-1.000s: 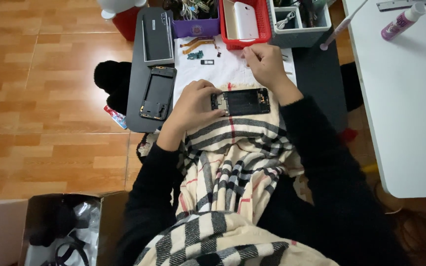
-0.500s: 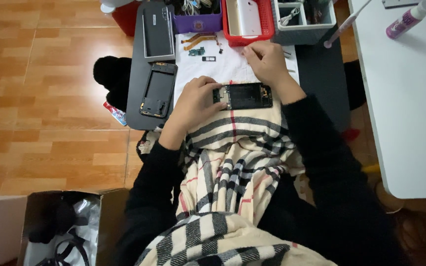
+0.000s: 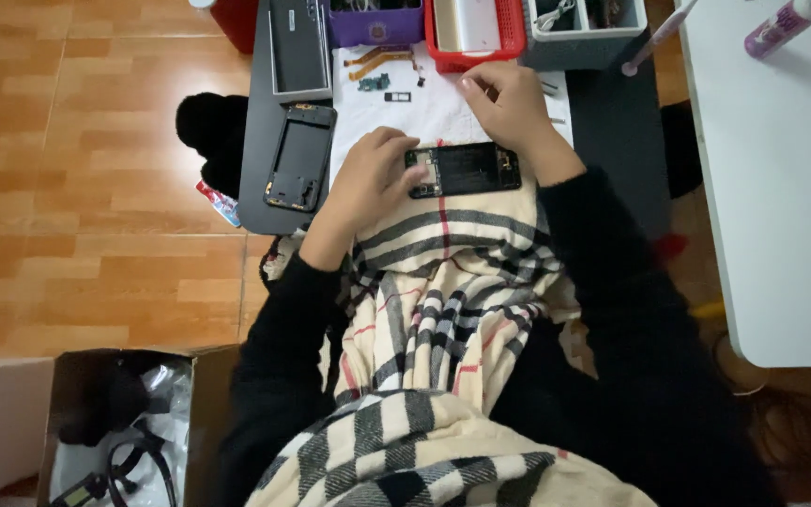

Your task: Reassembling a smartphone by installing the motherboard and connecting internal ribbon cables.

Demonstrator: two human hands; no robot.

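At the near edge of the dark tabletop (image 3: 612, 141), just beyond the person's plaid scarf (image 3: 443, 282), lies an opened black smartphone body with its inner parts exposed (image 3: 466, 169). Its long axis runs left to right across the person's front. The left hand (image 3: 373, 178) rests on the phone's left end, fingers curled over it and gripping it; the fingertips cover that end, so what lies under them cannot be made out. The right hand (image 3: 509, 103) sits just beyond the phone, on the white work mat (image 3: 424, 113), fingers bent together as if pinching something too small to see. The left hand is the one touching the phone; the right is near but apart.

Left of the mat lie a black phone frame (image 3: 300, 157) and, farther off, a grey flat phone panel (image 3: 298, 47). Small orange flex strips (image 3: 377, 58) lie on the mat. A purple tray (image 3: 375, 19), a red tray (image 3: 476, 33) and a grey bin (image 3: 584, 33) line the far edge, cut off by the picture's top.
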